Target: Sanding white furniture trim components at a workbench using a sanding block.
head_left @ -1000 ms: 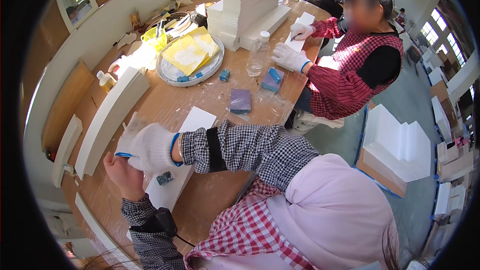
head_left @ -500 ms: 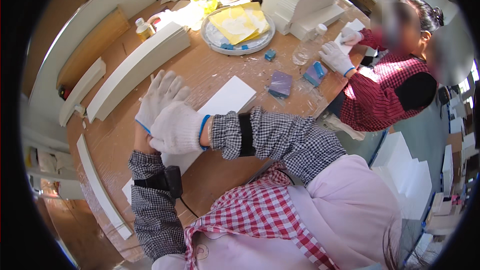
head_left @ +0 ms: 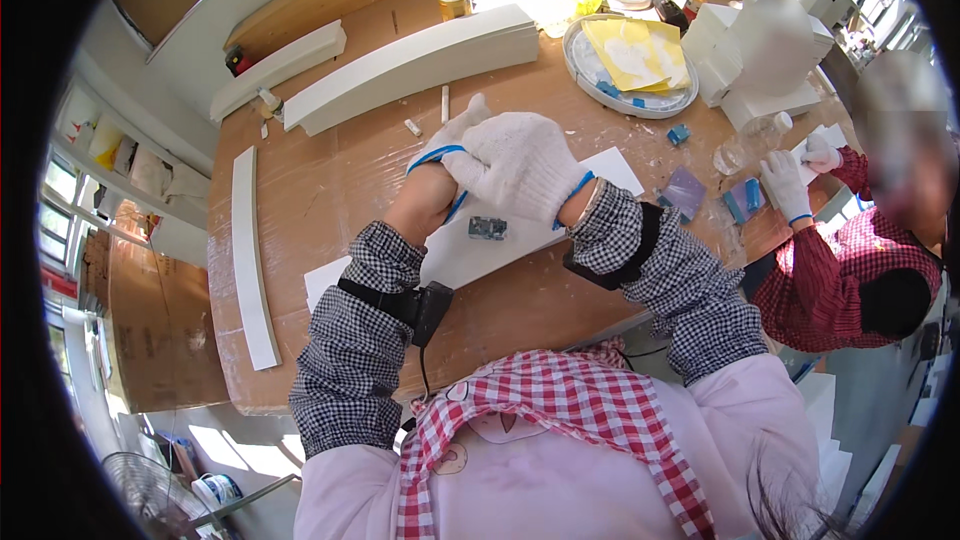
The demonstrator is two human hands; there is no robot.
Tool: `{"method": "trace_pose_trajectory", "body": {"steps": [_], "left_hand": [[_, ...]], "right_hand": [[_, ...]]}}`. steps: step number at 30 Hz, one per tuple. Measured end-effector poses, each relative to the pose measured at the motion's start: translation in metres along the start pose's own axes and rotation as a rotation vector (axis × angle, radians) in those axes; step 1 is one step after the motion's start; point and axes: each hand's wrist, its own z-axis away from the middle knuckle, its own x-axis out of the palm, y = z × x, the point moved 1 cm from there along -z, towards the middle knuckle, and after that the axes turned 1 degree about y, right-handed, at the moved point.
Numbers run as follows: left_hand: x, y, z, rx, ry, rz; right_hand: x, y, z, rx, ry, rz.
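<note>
Both my hands wear white knit gloves with blue cuffs and meet above the table. My right hand (head_left: 525,165) is closed over my left hand, its thumb at the left glove's cuff (head_left: 436,156). My left hand (head_left: 468,122) is mostly covered by it; only part of the glove shows, and the fingers are hidden. Below them a long white board (head_left: 540,240) lies slantwise on the table. A small blue-grey block (head_left: 487,228) rests on that board, just under my hands.
A thin white strip (head_left: 250,260) lies at left. Beyond are a stack of curved white pieces (head_left: 420,65), a bottle (head_left: 454,2) and a round tray (head_left: 600,105) with yellow sheets. At right sit sanding blocks (head_left: 742,200), a clear bottle (head_left: 745,145) and a co-worker's gloved hand (head_left: 785,185).
The view has turned, so the table appears shifted. My right hand has moved from the left wrist up over the left hand. The block on the board now shows.
</note>
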Motion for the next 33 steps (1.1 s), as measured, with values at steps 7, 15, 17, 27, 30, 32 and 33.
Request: {"method": "trace_pose_trajectory", "body": {"steps": [7, 15, 17, 27, 30, 32, 33], "left_hand": [[-0.035, -0.004, -0.073, -0.333, 0.199, -0.107], [0.028, -0.042, -0.110, -0.305, -0.221, -0.198], [0.019, -0.042, -0.102, -0.282, -0.252, -0.209], [-0.030, -0.022, -0.065, -0.189, -0.335, -0.267], [-0.038, -0.012, -0.054, -0.165, -0.357, -0.289], [-0.038, -0.006, -0.050, -0.148, -0.382, -0.303], [-0.039, -0.002, -0.048, -0.140, -0.392, -0.308]], "right_hand": [[-0.008, -0.005, -0.010, -0.064, 0.017, 0.061], [-0.009, -0.011, -0.013, 0.220, -0.273, 0.012], [-0.009, -0.012, -0.011, 0.207, -0.234, 0.031], [0.006, -0.025, -0.021, 0.180, -0.223, 0.041], [0.010, -0.034, -0.021, 0.043, -0.293, 0.063], [0.016, -0.034, -0.016, 0.029, -0.237, 0.121], [0.012, -0.034, -0.015, 0.030, -0.238, 0.122]]}}
